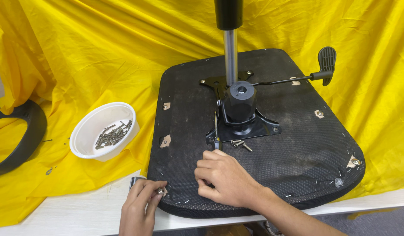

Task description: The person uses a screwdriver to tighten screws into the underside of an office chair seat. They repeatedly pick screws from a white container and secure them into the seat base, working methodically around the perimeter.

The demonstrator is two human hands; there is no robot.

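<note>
Our left hand [140,206] pinches a small bolt [159,191] at the near-left corner of the upturned chair seat [298,144]; our right hand [226,179] rests loosely curled on the seat's black underside, gripping nothing we can see; just beyond its knuckles a screwdriver [216,131] leans on the black tilt mechanism [240,109], with loose bolts [239,144] beside it; further left a white bowl of screws [104,130] sits on yellow cloth [79,52]; the height lever [315,70] juts right.
</note>
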